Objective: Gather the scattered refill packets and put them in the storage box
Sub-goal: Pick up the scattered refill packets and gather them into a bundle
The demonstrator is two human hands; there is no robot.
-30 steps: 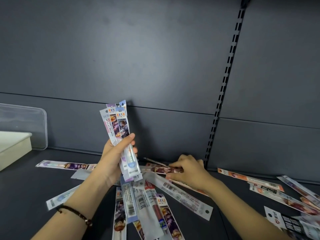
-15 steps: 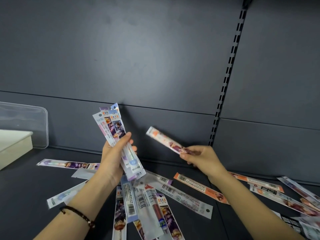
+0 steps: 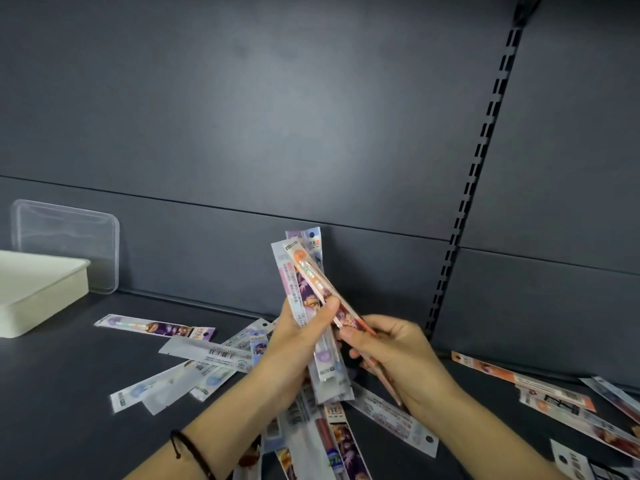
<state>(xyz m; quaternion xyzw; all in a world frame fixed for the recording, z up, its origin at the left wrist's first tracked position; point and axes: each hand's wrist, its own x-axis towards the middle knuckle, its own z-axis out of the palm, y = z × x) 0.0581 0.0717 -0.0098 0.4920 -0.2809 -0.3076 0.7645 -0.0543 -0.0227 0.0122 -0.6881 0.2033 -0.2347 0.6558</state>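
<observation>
My left hand point(image 3: 298, 344) grips an upright bundle of refill packets point(image 3: 304, 271) above the dark shelf. My right hand point(image 3: 391, 355) holds an orange packet point(image 3: 311, 271) and lays it against the front of that bundle, so both hands meet. Several more packets lie scattered on the shelf: a purple one point(image 3: 156, 328) at the left, a white barcode one point(image 3: 207, 353), a pile under my wrists point(image 3: 332, 441), and others at the right point(image 3: 540, 382). The cream storage box point(image 3: 45, 289) stands at the far left.
A clear plastic lid point(image 3: 69, 244) leans against the back wall behind the box. The dark shelf point(image 3: 69, 410) ends at a grey back panel with a slotted black upright point(image 3: 474, 188) on the right.
My right hand picked an orange packet off the shelf, lifted it, and brought it left onto the bundle in my left hand. The bundle stayed upright and shifted slightly right.
</observation>
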